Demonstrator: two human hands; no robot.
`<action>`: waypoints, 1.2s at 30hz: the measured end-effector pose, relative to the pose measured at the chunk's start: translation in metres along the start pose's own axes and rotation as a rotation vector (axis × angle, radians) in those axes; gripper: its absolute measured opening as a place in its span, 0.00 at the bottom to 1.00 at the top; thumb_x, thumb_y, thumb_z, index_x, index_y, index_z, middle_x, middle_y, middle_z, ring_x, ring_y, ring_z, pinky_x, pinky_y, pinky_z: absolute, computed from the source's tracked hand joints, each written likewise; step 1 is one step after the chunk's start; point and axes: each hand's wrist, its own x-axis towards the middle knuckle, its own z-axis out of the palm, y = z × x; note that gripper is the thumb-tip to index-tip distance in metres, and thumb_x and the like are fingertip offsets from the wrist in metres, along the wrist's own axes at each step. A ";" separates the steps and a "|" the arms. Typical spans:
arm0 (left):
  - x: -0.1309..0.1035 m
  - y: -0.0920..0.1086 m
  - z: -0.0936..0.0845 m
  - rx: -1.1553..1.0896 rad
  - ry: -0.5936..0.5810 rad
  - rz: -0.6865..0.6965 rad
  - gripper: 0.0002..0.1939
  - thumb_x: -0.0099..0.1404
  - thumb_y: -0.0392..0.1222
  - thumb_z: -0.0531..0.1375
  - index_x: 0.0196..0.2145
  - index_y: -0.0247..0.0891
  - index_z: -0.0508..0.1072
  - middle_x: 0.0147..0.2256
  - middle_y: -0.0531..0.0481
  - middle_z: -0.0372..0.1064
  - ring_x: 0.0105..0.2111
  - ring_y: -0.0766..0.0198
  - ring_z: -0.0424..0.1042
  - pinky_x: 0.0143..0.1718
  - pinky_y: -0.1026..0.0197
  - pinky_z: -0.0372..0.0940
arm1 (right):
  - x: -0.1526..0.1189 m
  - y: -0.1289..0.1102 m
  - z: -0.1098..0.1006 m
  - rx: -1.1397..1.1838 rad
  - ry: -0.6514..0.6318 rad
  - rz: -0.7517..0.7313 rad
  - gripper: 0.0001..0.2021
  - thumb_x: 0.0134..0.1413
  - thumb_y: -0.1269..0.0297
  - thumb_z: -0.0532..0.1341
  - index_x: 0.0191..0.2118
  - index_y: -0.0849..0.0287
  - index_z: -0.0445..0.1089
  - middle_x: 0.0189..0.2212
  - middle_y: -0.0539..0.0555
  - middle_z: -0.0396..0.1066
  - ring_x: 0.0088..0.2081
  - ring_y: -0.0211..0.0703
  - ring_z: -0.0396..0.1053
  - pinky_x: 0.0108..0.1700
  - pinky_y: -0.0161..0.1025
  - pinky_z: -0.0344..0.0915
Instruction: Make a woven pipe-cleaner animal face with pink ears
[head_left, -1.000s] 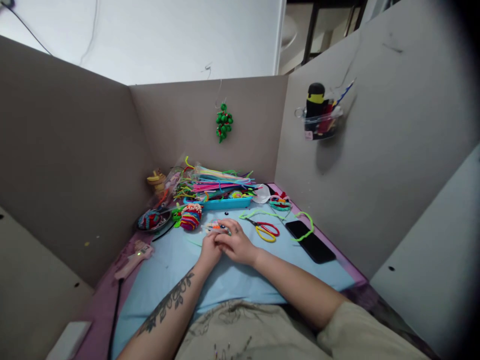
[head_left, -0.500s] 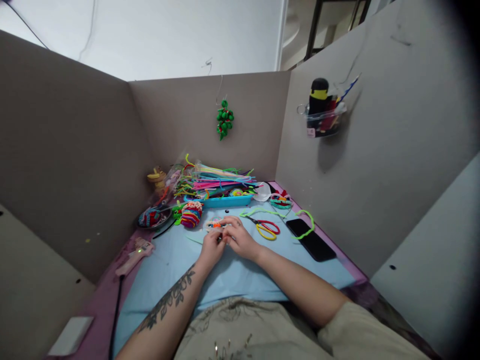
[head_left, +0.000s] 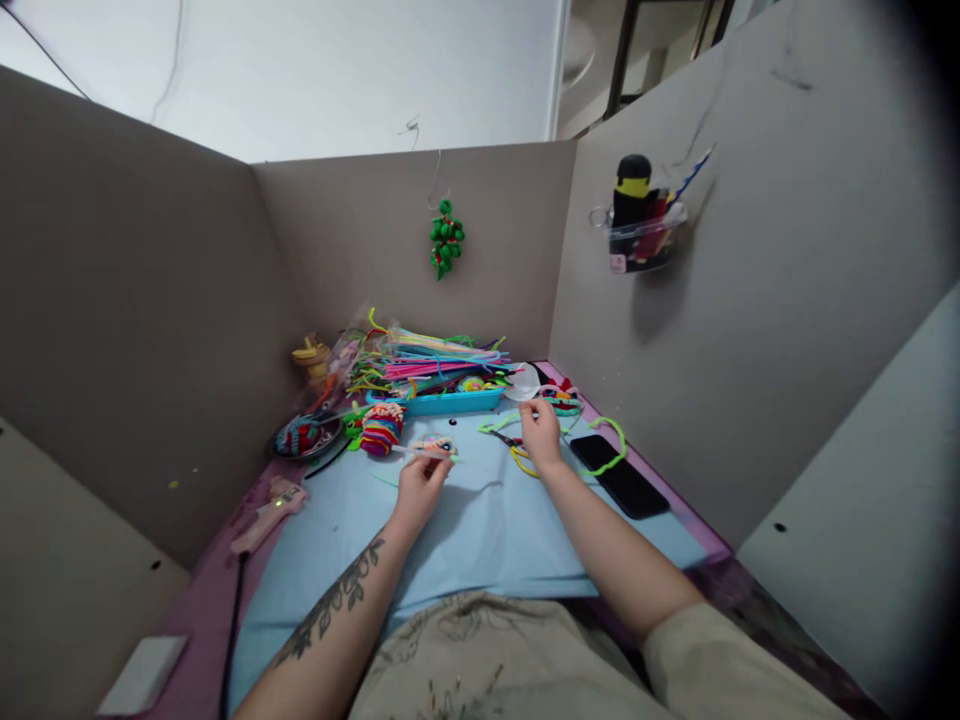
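One-handed, hold the pale stick (head_left: 409, 452) level without squeezing hard, pinched in the closed left grip (head_left: 420, 492) near the colourful piece (head_left: 435, 442) on the blue-covered desk (head_left: 487, 545), with the right grip (head_left: 540, 434) curled near the scissors (head_left: 522, 462), impossible to tell if holding anything.

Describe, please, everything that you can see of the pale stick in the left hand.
The pale stick is thin, straight and whitish, light green at its right end. It looks smooth, perhaps plastic, though too small to be sure. Nearly level over the blue cloth, it is pinched in the left hand.
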 end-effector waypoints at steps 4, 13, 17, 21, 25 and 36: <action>0.000 0.003 -0.001 -0.069 -0.002 -0.046 0.12 0.57 0.45 0.58 0.32 0.34 0.74 0.22 0.51 0.69 0.23 0.66 0.66 0.25 0.65 0.61 | -0.004 -0.004 0.002 -0.060 -0.159 -0.057 0.14 0.52 0.60 0.56 0.20 0.59 0.67 0.29 0.55 0.68 0.37 0.46 0.64 0.44 0.44 0.58; -0.004 0.008 -0.004 0.003 -0.031 0.167 0.07 0.59 0.40 0.57 0.33 0.37 0.73 0.32 0.47 0.72 0.31 0.63 0.70 0.32 0.63 0.63 | -0.046 -0.070 0.011 0.291 -0.786 -0.164 0.09 0.54 0.63 0.56 0.30 0.60 0.71 0.28 0.52 0.70 0.32 0.39 0.66 0.37 0.36 0.62; -0.004 0.009 -0.005 -0.033 -0.054 0.221 0.06 0.60 0.39 0.56 0.33 0.37 0.72 0.32 0.46 0.72 0.33 0.62 0.70 0.32 0.62 0.64 | -0.049 -0.071 0.013 0.459 -0.914 0.078 0.13 0.53 0.57 0.56 0.29 0.61 0.70 0.24 0.51 0.69 0.28 0.37 0.66 0.33 0.35 0.63; -0.003 0.012 -0.007 -0.049 -0.075 0.317 0.05 0.61 0.37 0.55 0.32 0.38 0.72 0.31 0.47 0.72 0.35 0.61 0.70 0.40 0.59 0.63 | -0.047 -0.068 0.011 0.616 -1.017 0.283 0.12 0.49 0.56 0.59 0.27 0.62 0.69 0.22 0.49 0.68 0.24 0.34 0.65 0.29 0.32 0.61; -0.003 0.014 -0.008 -0.053 -0.150 0.353 0.06 0.62 0.37 0.54 0.32 0.38 0.72 0.30 0.46 0.71 0.35 0.61 0.69 0.40 0.58 0.63 | -0.045 -0.067 0.011 0.690 -1.123 0.447 0.10 0.43 0.59 0.62 0.25 0.63 0.69 0.19 0.48 0.67 0.18 0.30 0.58 0.22 0.30 0.55; -0.004 0.014 -0.007 -0.089 -0.169 0.379 0.06 0.61 0.34 0.55 0.31 0.37 0.72 0.30 0.47 0.71 0.35 0.62 0.69 0.40 0.58 0.62 | -0.045 -0.065 0.012 0.729 -1.138 0.549 0.07 0.37 0.64 0.61 0.22 0.64 0.69 0.15 0.48 0.65 0.16 0.30 0.54 0.19 0.31 0.46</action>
